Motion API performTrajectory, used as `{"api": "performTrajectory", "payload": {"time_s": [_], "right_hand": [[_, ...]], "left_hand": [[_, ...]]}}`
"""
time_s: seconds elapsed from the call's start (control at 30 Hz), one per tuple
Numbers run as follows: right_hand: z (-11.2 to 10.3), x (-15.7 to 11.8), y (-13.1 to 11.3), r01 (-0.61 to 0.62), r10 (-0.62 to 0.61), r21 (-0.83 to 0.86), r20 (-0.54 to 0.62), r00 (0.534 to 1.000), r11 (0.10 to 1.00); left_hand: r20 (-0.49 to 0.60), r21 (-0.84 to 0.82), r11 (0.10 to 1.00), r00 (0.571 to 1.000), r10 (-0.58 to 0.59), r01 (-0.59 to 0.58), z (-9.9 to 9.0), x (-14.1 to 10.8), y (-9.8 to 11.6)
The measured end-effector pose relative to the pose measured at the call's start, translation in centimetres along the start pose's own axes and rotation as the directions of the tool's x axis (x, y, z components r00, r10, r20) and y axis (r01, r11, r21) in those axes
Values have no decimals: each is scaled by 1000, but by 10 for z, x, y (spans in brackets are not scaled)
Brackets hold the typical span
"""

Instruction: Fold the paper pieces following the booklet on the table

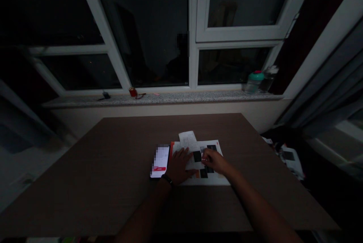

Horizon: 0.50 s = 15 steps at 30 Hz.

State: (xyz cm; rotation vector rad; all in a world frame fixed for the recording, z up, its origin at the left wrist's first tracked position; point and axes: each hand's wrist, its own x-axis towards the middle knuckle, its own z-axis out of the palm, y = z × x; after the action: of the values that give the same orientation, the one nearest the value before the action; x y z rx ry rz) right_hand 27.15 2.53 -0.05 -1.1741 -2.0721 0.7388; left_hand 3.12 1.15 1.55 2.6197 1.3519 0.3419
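My left hand (180, 165) lies flat with its fingers spread, pressing on a narrow printed slip of paper (187, 137). Beneath the slip is a larger printed sheet or booklet (214, 179) with dark pictures and orange patches. My right hand (214, 161) is closed in a pinch at the slip's right side, over the larger sheet. Something small and pale shows at its fingertips, too dim to name. Just left of my left hand, a phone (161, 159) lies on the table with its screen lit.
The brown table (119, 182) stands below a granite windowsill (170, 98). On the sill are a small red container (132, 92) and a dark object (106, 94) at left. At right stand a teal-lidded bottle (255, 81) and a clear bottle (269, 78). The room is dim.
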Motion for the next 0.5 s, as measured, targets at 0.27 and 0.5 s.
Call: {"api": "performTrajectory", "payload": {"time_s": [0.27, 0.5], "right_hand": [[-9, -6, -9, 69, -77, 74, 106, 991, 995], [-8, -9, -5, 41, -46, 111, 40, 998, 993]], "left_hand": [[-5, -34, 999, 999, 39, -39, -5, -1, -10], [30, -81, 992, 995, 97, -94, -8, 1, -25]]}}
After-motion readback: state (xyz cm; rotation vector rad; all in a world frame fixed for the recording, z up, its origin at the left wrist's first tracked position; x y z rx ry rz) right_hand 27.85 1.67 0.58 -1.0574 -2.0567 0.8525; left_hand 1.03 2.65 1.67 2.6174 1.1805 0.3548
